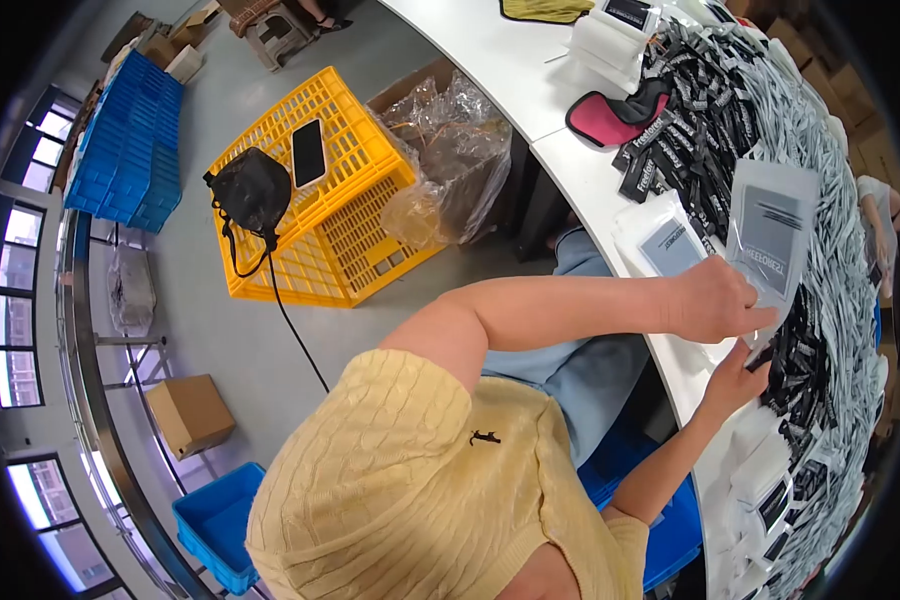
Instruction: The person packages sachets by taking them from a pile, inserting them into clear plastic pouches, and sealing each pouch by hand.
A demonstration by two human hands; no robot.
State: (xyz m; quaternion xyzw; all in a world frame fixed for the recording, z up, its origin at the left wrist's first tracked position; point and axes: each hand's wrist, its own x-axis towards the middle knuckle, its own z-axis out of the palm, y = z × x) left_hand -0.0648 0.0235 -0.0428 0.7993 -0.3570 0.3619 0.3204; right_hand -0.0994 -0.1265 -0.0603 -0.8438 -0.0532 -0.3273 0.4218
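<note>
My left hand point(718, 300) is closed on a clear plastic bag point(770, 230) with a grey printed panel, its index finger stretched along the lower end. Just below, my right hand point(735, 382) has its fingers pinched together at that end. A small dark piece shows by its fingertips, but I cannot tell whether it is held or lies on the pile behind. Beside the left hand is a stack of white packets point(668, 240) with grey panels. Beyond the hands lie black printed labels point(692, 150) and a long heap of thin grey-white strips point(820, 130).
A pink and black pouch point(610, 120) lies on the white table point(560, 165). Yellow crates point(340, 110) beside me carry a phone point(309, 153) and a black drawstring bag point(252, 188). On the floor stand a blue bin point(215, 530) and a cardboard box point(192, 415). Another person's arm point(880, 235) shows across the table.
</note>
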